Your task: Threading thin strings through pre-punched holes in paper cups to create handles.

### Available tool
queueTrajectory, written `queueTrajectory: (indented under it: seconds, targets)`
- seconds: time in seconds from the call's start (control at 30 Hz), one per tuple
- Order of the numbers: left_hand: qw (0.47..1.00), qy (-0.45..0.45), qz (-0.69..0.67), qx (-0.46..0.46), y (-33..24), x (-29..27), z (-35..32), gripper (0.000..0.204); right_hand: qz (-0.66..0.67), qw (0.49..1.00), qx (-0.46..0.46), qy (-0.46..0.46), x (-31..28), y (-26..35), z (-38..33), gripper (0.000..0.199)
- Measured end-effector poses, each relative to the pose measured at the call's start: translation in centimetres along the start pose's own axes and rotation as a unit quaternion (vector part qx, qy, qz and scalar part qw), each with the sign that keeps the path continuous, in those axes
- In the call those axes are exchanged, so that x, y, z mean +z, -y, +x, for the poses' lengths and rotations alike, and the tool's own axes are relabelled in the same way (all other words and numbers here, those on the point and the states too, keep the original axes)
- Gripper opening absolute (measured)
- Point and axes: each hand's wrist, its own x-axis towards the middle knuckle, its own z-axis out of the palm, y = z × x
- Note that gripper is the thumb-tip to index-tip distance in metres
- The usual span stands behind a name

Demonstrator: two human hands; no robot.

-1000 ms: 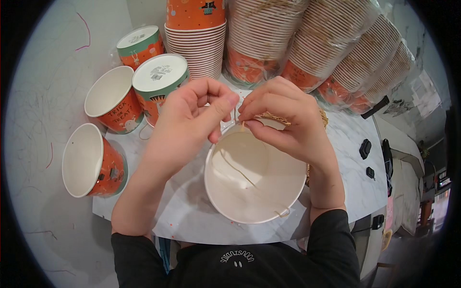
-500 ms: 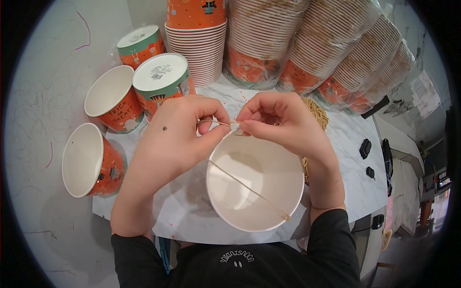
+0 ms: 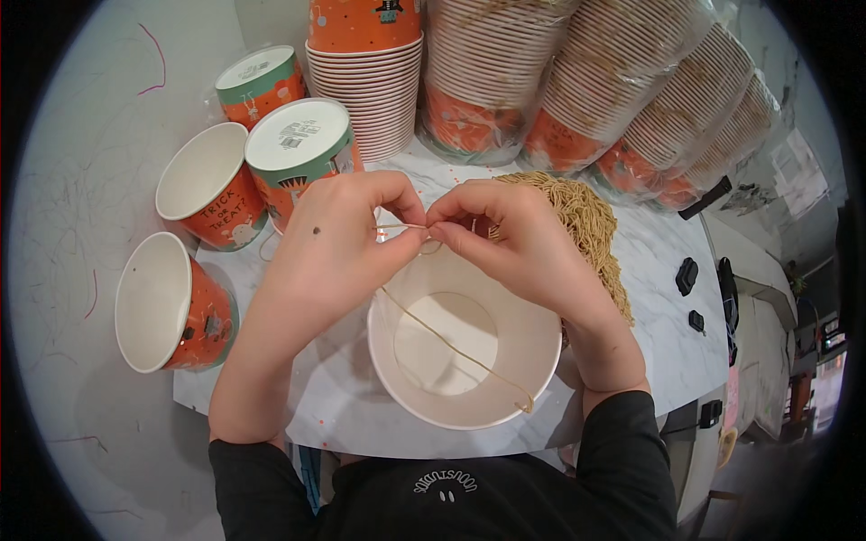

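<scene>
A white-lined paper bucket stands on the table before me, its mouth facing up. Tan string runs across the mouth from under my left hand to a knot at the near right rim. At the bucket's far rim, my left hand pinches the string between thumb and forefinger. My right hand pinches it too, and the fingertips of both hands meet. Where the string meets the far rim is partly hidden by my fingers. A heap of tan string lies just beyond my right hand.
Orange paper buckets lie tipped at the left. An upside-down bucket and a tall nested stack stand behind them. Several plastic-wrapped stacks line the back. Two small black objects rest at the table's right.
The bucket has shifted slightly left and its mouth faces up more. My right hand has moved left to meet my left fingertips, uncovering more of the string heap.
</scene>
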Motion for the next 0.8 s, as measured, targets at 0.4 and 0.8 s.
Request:
queueTrajectory:
  seconds: [0.4,0.8]
  targets:
    - [0.996,0.052,-0.057,-0.047,0.8,-0.1,0.8,0.011,0.053,0.998,-0.037,0.02,0.1,-0.3,0.0,0.015]
    - [0.964,0.137,-0.199,-0.109,2.4,-0.1,1.4,0.012,-0.1,0.983,-0.154,-0.013,-0.1,-0.1,-0.4,0.011]
